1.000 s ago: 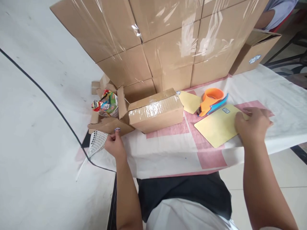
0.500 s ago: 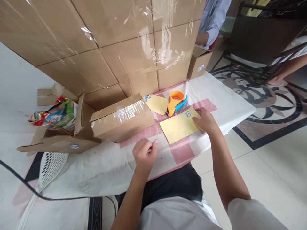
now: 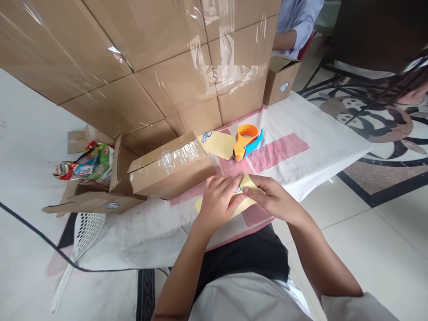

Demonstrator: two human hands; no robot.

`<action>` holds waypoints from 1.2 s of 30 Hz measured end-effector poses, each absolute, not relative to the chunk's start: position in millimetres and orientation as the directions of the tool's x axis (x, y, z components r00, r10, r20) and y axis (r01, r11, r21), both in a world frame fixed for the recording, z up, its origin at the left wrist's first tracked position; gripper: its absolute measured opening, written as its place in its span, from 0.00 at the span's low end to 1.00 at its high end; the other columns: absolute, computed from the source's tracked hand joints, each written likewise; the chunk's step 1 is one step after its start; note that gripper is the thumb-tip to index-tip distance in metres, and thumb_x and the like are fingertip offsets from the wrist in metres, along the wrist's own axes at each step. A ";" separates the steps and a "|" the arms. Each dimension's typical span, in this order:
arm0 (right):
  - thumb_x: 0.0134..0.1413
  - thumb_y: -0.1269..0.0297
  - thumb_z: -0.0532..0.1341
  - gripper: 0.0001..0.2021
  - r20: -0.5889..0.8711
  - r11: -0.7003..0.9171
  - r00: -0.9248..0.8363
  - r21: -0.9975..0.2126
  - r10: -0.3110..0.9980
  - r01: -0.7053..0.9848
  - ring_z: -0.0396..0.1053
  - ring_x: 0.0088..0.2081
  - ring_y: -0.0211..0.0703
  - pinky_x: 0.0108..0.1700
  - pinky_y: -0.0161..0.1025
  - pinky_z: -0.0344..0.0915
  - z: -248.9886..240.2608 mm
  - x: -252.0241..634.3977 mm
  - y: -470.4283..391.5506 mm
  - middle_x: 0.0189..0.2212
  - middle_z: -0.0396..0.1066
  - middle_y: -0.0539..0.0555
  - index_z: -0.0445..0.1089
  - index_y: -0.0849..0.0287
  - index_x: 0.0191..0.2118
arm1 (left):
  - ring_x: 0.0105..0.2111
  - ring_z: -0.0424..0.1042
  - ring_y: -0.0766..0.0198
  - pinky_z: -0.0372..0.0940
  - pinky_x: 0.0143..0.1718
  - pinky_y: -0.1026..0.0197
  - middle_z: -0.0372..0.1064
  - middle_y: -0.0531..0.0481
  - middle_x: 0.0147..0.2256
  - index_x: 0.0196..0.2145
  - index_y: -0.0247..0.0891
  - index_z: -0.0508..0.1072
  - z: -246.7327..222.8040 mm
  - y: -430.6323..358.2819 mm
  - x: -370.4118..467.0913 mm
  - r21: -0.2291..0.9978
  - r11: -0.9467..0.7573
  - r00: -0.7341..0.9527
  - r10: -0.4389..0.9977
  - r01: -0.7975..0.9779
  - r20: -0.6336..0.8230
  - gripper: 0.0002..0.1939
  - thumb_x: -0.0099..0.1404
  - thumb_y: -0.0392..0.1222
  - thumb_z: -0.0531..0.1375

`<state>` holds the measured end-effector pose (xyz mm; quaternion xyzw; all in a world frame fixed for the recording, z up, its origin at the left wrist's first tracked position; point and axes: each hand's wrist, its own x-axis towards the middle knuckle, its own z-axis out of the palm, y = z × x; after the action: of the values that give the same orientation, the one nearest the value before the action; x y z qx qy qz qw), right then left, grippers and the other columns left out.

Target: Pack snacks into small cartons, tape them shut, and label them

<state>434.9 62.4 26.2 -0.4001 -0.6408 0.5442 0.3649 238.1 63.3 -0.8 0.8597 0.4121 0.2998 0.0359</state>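
Note:
Near the table's front edge, a yellow paper sheet (image 3: 248, 182) with a small blue-and-white sticker is between my hands, its right part bent upward. My left hand (image 3: 219, 198) lies over the sheet, fingers close together around the sticker. On the right end, my right hand (image 3: 269, 196) pinches the paper between thumb and fingers. Behind them an orange tape dispenser (image 3: 241, 145) with a blue handle rests on the cloth. Another yellow paper piece (image 3: 219, 145) with stickers lies left of the dispenser, partly behind a taped cardboard box (image 3: 172, 169).
Stacked, film-wrapped cartons (image 3: 180, 71) rise at the back. An open box (image 3: 90, 200) with colourful packets (image 3: 95, 165) stands left, a small box (image 3: 282, 80) back right. A person's arm (image 3: 286, 40) shows behind it. A white mesh racket (image 3: 87, 232) leans at the left.
My left hand has moved right onto the yellow sheet. My right hand has shifted down and left with it, and the sheet, flat before, is now bent between both hands.

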 end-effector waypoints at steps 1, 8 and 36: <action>0.66 0.52 0.61 0.14 0.023 0.077 -0.412 -0.990 0.911 0.114 0.72 0.40 0.49 0.43 0.42 0.69 26.2 434.3 62.3 0.35 0.76 0.52 0.76 0.57 0.38 | 0.50 0.76 0.56 0.57 0.52 0.51 0.80 0.42 0.51 0.64 0.36 0.69 -1.4 62.7 236.8 0.292 -0.668 0.493 0.719 0.685 0.489 0.22 0.78 0.46 0.52; 0.65 0.53 0.61 0.15 -0.091 -0.018 -0.404 -0.983 0.910 0.180 0.67 0.32 0.44 0.33 0.38 0.63 25.9 436.3 60.3 0.28 0.71 0.50 0.74 0.58 0.32 | 0.48 0.76 0.55 0.56 0.52 0.48 0.81 0.43 0.46 0.62 0.32 0.69 -3.4 62.7 236.1 0.169 -0.729 0.602 0.654 0.663 0.458 0.21 0.78 0.44 0.51; 0.73 0.58 0.54 0.17 0.041 0.174 -0.463 -0.953 0.885 0.248 0.55 0.29 0.39 0.31 0.39 0.54 26.6 437.4 36.1 0.28 0.56 0.48 0.52 0.54 0.30 | 0.33 0.74 0.63 0.63 0.38 0.55 0.77 0.51 0.32 0.37 0.41 0.77 9.8 44.8 231.4 0.484 -0.669 0.345 0.724 0.565 0.598 0.08 0.72 0.46 0.62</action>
<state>437.4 36.1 26.6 -0.4071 -0.6959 0.4973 0.3204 231.4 44.8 9.8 0.8143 0.3955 0.4137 0.0960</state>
